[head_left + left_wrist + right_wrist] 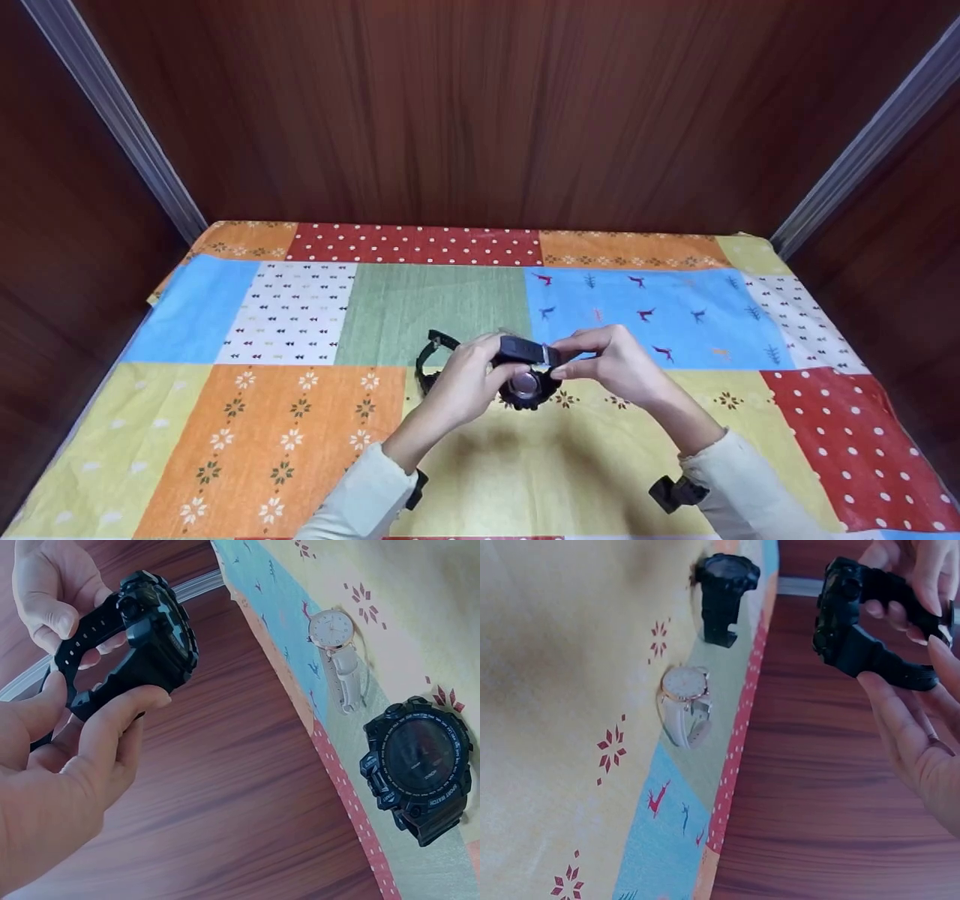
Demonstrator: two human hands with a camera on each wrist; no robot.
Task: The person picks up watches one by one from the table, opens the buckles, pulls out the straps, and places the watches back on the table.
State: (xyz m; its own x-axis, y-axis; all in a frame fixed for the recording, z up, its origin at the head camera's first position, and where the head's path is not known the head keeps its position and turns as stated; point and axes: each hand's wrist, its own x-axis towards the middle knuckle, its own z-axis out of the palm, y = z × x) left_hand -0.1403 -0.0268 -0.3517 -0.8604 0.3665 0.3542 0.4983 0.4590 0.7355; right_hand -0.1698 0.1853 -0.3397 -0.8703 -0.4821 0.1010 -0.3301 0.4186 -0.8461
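Note:
A chunky black sports watch is held up between both hands, its strap bent into a loop and the round silver case back facing the head view. My left hand grips the strap with thumb and fingers, close to the case. On the other side, my right hand pinches the strap near its end, as the right wrist view also shows. Below on the cloth lie a second black sports watch, dial up, and a white-strapped watch with a pale dial and gold-coloured rim. The left hand partly covers the second black watch in the head view.
A patchwork-print tablecloth covers the table. Dark wood-grain panels stand behind it and at both sides, with metal strips at the corners. Black devices are worn at both wrists.

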